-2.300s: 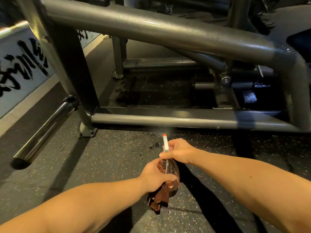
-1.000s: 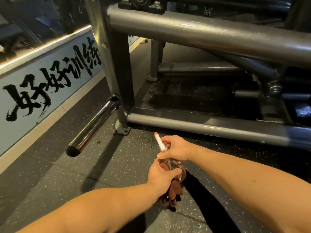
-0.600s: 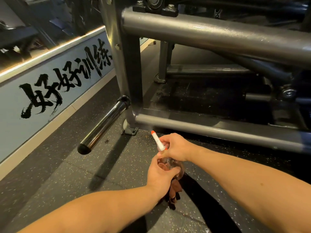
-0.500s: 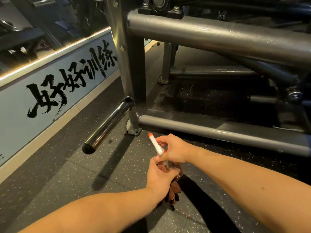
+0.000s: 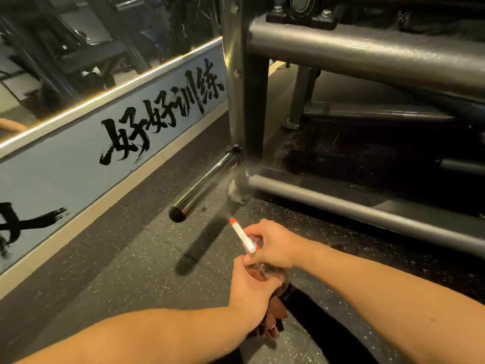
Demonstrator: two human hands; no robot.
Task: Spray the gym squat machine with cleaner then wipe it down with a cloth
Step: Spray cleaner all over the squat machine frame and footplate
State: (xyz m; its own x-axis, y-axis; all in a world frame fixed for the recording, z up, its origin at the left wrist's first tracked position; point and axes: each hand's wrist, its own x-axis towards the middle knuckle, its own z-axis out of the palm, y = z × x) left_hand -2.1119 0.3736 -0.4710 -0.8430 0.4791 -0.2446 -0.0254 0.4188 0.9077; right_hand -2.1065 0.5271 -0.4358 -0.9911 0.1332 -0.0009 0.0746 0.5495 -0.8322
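My left hand point(image 5: 252, 290) grips the clear body of a spray bottle point(image 5: 262, 270) together with a brown cloth point(image 5: 273, 319) that hangs below it. My right hand point(image 5: 274, 243) holds the bottle's white, orange-tipped spray head point(image 5: 242, 235) with fingers on the trigger. The nozzle points up-left at the grey squat machine frame point(image 5: 367, 52), toward the foot of its upright post point(image 5: 248, 101). A faint mist hangs near the post's base plate point(image 5: 237, 195) and the lower rail point(image 5: 341, 206).
A chrome plate peg point(image 5: 202, 187) sticks out of the post toward me, left of the nozzle. A wall panel with black brush lettering point(image 5: 118, 137) and a mirror above it run along the left. Speckled rubber floor point(image 5: 131, 258) lies below.
The view has swung left along the frame, from the lower rail to the corner post. The nozzle has tilted left with it, and mist now shows near the post's base.
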